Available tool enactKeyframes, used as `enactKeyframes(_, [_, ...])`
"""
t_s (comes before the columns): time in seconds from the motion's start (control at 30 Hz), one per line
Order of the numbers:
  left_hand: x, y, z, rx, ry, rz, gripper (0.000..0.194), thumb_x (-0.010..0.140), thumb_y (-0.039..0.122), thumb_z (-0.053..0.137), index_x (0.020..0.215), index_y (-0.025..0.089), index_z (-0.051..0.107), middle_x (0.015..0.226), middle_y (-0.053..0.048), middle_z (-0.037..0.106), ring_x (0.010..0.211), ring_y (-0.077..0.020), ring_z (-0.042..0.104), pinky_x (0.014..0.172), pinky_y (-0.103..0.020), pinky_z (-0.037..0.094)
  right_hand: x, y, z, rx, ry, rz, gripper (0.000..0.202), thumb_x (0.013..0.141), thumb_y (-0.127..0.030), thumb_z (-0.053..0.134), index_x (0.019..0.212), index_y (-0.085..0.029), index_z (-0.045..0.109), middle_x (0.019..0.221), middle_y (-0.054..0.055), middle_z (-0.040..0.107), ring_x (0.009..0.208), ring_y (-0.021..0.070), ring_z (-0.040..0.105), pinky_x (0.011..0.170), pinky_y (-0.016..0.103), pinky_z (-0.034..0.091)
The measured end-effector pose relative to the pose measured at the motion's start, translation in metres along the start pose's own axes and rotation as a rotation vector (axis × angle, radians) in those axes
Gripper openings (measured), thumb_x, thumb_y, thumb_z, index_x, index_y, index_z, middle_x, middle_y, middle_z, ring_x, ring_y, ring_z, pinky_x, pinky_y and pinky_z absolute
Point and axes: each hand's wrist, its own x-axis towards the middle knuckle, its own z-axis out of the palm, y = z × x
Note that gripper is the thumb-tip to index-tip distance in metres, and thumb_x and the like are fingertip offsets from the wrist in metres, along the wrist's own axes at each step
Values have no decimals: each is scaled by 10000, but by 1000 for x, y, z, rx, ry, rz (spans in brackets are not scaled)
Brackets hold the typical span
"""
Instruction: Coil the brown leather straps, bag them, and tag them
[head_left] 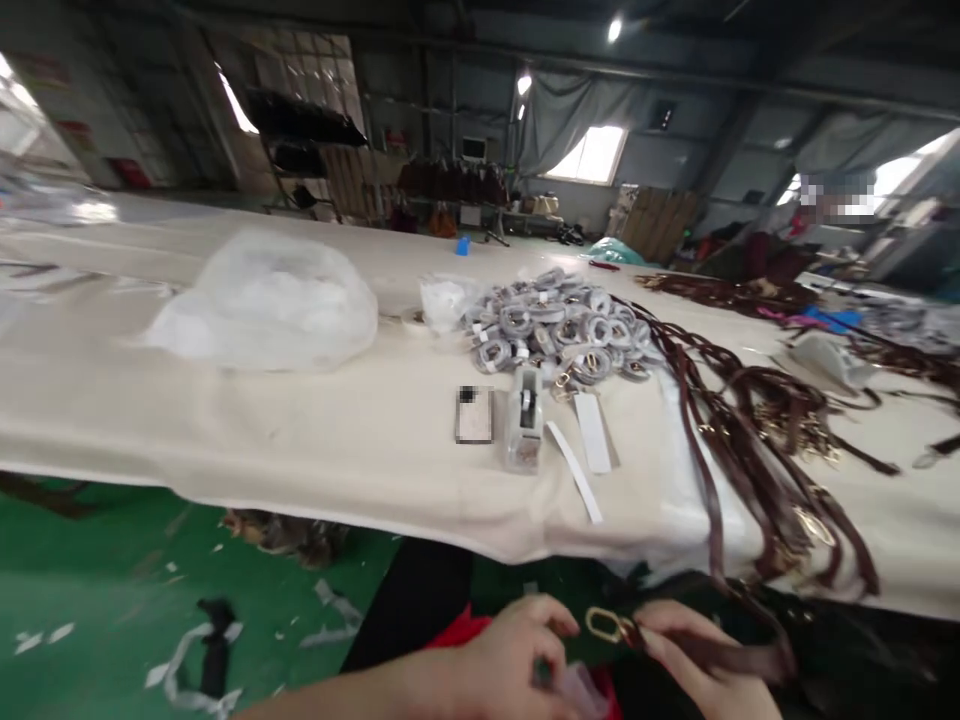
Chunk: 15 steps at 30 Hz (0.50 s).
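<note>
I stood at a long cream-covered table (300, 430) in a dim workshop with a green floor (97, 580), a tape dispenser (525, 415), a heap of wrapped coils (562, 330) and a tangle of brown straps (757, 420) spread before me. Below the table edge, my right hand (701, 655) was pinching a brown strap end (720, 655) just behind its gold clasp (606, 626). My left hand (510, 655) was curled closed around something small and partly hidden, close beside the clasp.

Dim hall, daylight from bright rear window (592, 153) and white ceiling lamps (615, 30); motion blur everywhere, edges warped, soft shadows.
</note>
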Motion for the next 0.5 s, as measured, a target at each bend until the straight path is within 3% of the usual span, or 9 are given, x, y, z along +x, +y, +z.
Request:
enactKeyframes(0.07, [-4,0,-4,39,83,-15,252,645,346,874,765,187,719,1430,-92,506,1310,-340,476,1120,-424,366,-2,-20,18,102,-60,3,258,805,-476,733,781,-220,739,826,75,734,807,258,692,736,323,584])
enactKeyframes(0.13, [-7,3,-10,62,81,-13,221,666,324,861,783,190,730,1458,-90,498,1320,-329,474,1124,-420,352,1,-35,41,173,-86,26,246,790,-449,759,776,-204,735,806,65,733,772,241,690,714,313,579])
enactKeyframes(0.23, [-9,6,-20,70,37,-1,157,708,280,838,760,186,724,1081,-64,722,1035,-241,653,983,-348,454,5,-43,66,227,-138,80,249,784,-448,773,813,-203,743,813,65,742,751,232,694,693,308,581])
enactKeyframes(0.3, [-8,6,-26,75,50,-6,116,722,228,822,752,185,717,907,-23,743,897,-196,679,894,-297,478,5,-43,68,194,-129,115,272,810,-474,742,851,-205,752,807,68,747,713,226,690,647,302,581])
enactKeyframes(0.4, [-7,0,-38,120,111,-43,126,708,172,817,721,179,692,1023,-23,740,954,-192,676,873,-269,470,4,-44,56,98,-72,94,288,843,-486,703,876,-207,768,830,86,765,727,240,703,657,312,591])
enactKeyframes(0.5, [-5,-6,-49,195,103,-91,170,721,184,810,665,166,651,993,-28,738,915,-191,678,833,-266,470,1,-50,43,47,-29,30,245,871,-445,687,914,-222,776,896,93,781,805,253,724,738,320,599])
